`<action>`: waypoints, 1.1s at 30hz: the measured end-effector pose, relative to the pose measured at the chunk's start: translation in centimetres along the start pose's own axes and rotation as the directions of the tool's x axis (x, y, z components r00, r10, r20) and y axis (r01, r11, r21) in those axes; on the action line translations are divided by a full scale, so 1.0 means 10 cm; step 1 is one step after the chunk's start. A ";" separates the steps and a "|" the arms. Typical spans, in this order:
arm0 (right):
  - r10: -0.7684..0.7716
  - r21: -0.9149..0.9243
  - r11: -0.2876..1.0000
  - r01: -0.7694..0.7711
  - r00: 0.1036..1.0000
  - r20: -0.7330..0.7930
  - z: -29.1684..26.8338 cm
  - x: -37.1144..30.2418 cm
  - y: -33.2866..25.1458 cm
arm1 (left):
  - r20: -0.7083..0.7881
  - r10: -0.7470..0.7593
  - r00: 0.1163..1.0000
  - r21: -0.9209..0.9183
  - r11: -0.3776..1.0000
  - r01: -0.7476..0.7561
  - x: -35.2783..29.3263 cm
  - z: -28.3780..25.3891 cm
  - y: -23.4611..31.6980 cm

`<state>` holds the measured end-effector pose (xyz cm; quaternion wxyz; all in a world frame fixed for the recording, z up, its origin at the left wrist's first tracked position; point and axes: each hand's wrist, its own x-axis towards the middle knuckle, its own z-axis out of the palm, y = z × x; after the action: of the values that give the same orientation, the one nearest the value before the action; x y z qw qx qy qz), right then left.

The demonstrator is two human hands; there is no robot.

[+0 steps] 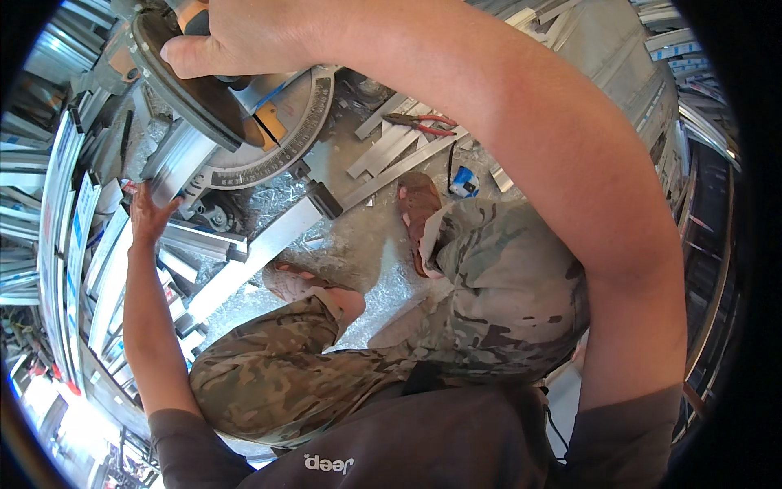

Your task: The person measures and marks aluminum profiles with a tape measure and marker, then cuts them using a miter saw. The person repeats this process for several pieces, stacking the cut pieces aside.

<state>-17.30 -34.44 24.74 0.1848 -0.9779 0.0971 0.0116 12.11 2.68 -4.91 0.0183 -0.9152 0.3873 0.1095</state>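
My right hand point(244, 41) is closed around the orange and black handle point(194, 15) of a miter saw at the upper left. Below it, the saw's round blade guard point(183, 85) slants down over a silver aluminium profile point(181, 163). The near end of that profile is in my left hand point(151, 213), with the thumb apart from the fingers and the fingertips partly hidden. Beside the guard lies the saw's curved angle scale point(273, 159) with its yellow insert point(270, 129). Where the blade meets the profile is hidden by the guard.
Red-handled pliers point(419, 123) lie on aluminium offcuts point(379, 155) ahead of my feet, near a blue tape measure point(465, 182). A long profile point(257, 253) crosses beside my left foot. Stacked profiles point(61, 236) line the left side. Metal shavings litter the floor.
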 end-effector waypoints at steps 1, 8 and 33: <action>0.023 -0.010 1.000 -0.023 0.999 0.029 -0.04 0.01 -0.04 | 0.002 -0.005 1.000 0.007 1.000 0.005 0.00 0.01 -0.01; 0.039 -0.037 0.999 -0.040 0.999 -0.028 -0.07 -0.16 -0.14 | -0.029 0.007 1.000 0.032 0.999 -0.006 0.00 0.03 0.02; 0.126 -0.160 0.981 -0.109 0.987 0.101 0.07 -0.04 -0.12 | -0.025 -0.013 1.000 0.005 1.000 0.013 -0.01 -0.03 0.09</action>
<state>-17.49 -33.01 24.56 0.1127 -0.9797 0.1430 0.0842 11.46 2.03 -4.56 0.0163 -0.9190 0.3817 0.0970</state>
